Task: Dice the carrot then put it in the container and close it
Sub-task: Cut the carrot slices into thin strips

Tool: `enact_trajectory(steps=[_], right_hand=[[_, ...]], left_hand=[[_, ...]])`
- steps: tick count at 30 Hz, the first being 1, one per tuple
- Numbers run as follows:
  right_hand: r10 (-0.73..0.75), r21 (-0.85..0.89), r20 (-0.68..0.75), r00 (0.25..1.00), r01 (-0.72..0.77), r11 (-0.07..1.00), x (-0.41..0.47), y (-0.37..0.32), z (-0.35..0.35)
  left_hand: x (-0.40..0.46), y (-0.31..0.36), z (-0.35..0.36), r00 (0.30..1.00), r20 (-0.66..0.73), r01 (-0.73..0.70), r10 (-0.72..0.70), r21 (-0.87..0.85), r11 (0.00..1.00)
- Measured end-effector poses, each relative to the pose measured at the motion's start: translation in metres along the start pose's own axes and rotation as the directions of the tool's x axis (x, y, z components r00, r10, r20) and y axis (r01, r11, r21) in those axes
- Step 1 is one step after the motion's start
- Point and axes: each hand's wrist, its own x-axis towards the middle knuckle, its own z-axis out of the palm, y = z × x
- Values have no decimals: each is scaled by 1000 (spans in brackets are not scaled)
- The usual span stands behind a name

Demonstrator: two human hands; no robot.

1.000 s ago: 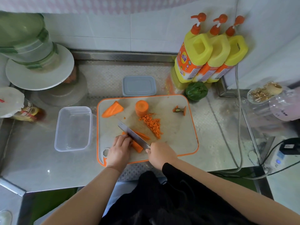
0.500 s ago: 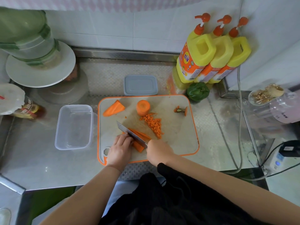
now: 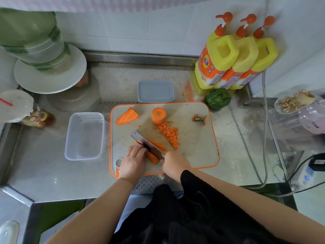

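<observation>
On the orange-rimmed cutting board point(image 3: 193, 155), my left hand point(image 3: 133, 161) holds down a carrot piece point(image 3: 152, 157) with curled fingers. My right hand point(image 3: 175, 164) grips the handle of a cleaver point(image 3: 146, 143) whose blade cuts lengthwise into that piece; thin slices point(image 3: 158, 144) lie beside the blade. A pile of diced carrot point(image 3: 169, 134) sits mid-board, with a carrot stump point(image 3: 158, 115) standing behind it, a wedge point(image 3: 127, 116) at the far left and the carrot top point(image 3: 199, 118) at the far right. The clear container point(image 3: 84, 136) stands open left of the board. Its grey lid point(image 3: 156, 91) lies behind the board.
Three yellow pump bottles point(image 3: 233, 55) and a green pepper point(image 3: 218, 98) stand at the back right. A white plate under a green jug point(image 3: 51, 76) and a lidded cup point(image 3: 15, 104) sit at the left. Cables point(image 3: 263, 138) and a jar point(image 3: 302, 111) are on the right.
The cleaver has shifted slightly along the carrot piece under my left hand. Both hands stay at the board's near edge; the view has moved a little.
</observation>
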Motion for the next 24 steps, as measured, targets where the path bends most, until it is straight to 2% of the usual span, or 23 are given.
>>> enact_trajectory(steps=[11,16,24], right_hand=[[-16,-2,-16,1000,16,1000,-7,6,9],[-15,69,24,1000,14,998,-6,10,-3],[-37,33,-22,999,38,999,-20,7,-5]], left_hand=[[0,-2,-10,998,33,-43,44,-20,999],[1,-3,-13,994,85,-65,63,17,998],[4,-2,-16,991,64,-121,117,65,991]])
